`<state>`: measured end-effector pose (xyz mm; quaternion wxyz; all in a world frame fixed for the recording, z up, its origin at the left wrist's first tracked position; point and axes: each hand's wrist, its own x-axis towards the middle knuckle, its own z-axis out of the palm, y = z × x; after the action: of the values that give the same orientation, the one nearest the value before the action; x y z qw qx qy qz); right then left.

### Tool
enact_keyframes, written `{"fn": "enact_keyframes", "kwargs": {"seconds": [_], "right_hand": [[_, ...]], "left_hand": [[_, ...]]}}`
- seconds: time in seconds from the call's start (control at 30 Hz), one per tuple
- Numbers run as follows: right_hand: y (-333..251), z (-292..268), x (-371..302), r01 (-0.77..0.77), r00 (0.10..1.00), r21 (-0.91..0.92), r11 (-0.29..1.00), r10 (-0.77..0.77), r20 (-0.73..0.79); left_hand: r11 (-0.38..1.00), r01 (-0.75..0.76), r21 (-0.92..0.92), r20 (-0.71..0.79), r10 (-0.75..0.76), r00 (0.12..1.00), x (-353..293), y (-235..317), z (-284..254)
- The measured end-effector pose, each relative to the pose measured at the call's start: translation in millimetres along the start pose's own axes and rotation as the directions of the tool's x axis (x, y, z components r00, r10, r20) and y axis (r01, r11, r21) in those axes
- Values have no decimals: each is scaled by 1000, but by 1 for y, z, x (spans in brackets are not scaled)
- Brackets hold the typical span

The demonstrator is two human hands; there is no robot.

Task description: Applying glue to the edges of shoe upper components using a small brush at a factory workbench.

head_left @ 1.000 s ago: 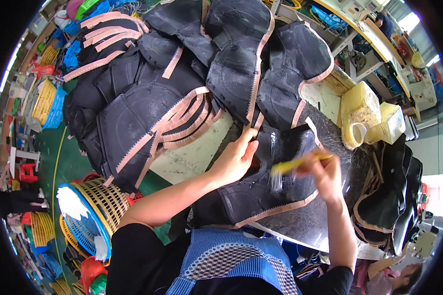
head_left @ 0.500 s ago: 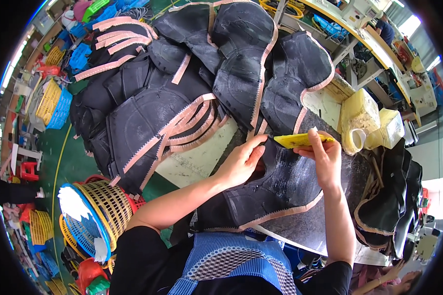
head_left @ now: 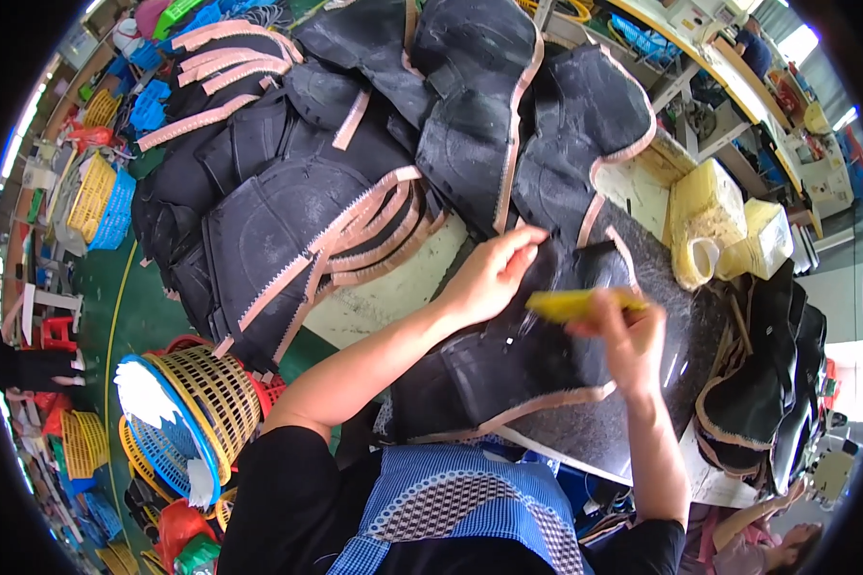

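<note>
My right hand (head_left: 628,337), somewhat blurred, grips a flat yellow strip-like tool (head_left: 558,306) above the work; its exact kind is unclear. Under it lies a curved black moulded panel (head_left: 508,374) with pale pink toothed edging, close in front of me. Its upper right part bends up, with the pink edge standing near my right hand. My left hand (head_left: 489,273) is closed, thumb and forefinger together at the panel's upper edge. Beyond the hands, similar black panels (head_left: 465,125) with pink edging lie side by side.
A pile of black panels (head_left: 288,211) covers the left of the table. Yellowish blocks and a roll (head_left: 705,211) stand at right, near more hanging black panels (head_left: 762,374). Stacked baskets (head_left: 201,393) are at my left. A co-worker (head_left: 762,541) sits at lower right.
The yellow tool and my right hand have moved slightly down and left. The panel's right part has shifted and bent up. My left hand has moved a little up and right.
</note>
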<state>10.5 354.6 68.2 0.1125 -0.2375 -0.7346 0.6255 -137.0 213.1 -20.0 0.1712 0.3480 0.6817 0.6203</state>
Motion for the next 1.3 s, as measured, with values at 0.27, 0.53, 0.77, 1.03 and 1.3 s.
{"fn": "enact_keyframes", "kwargs": {"seconds": [0.27, 0.53, 0.77, 1.03, 1.3], "right_hand": [[-26, -2, -14, -109, 977, -245, 963, 149, 150], [-2, -54, -39, -9, 991, -551, 835, 79, 104], [3, -38, -39, 178, 976, -269, 946, -135, 168], [10, -45, -50, 77, 968, -211, 974, -124, -219], [22, -1, -99, -110, 992, -151, 982, 98, -80]], "left_hand": [[997, -71, -31, -169, 65, 984, 15, 8, 18], [981, -111, 157, -23, 116, 993, -48, 41, -46], [844, -91, 528, 311, -92, 946, -104, 53, -74], [929, -43, 367, 270, -62, 961, -109, 44, -31], [932, 321, 165, 359, -360, 861, -128, 48, -69]]}}
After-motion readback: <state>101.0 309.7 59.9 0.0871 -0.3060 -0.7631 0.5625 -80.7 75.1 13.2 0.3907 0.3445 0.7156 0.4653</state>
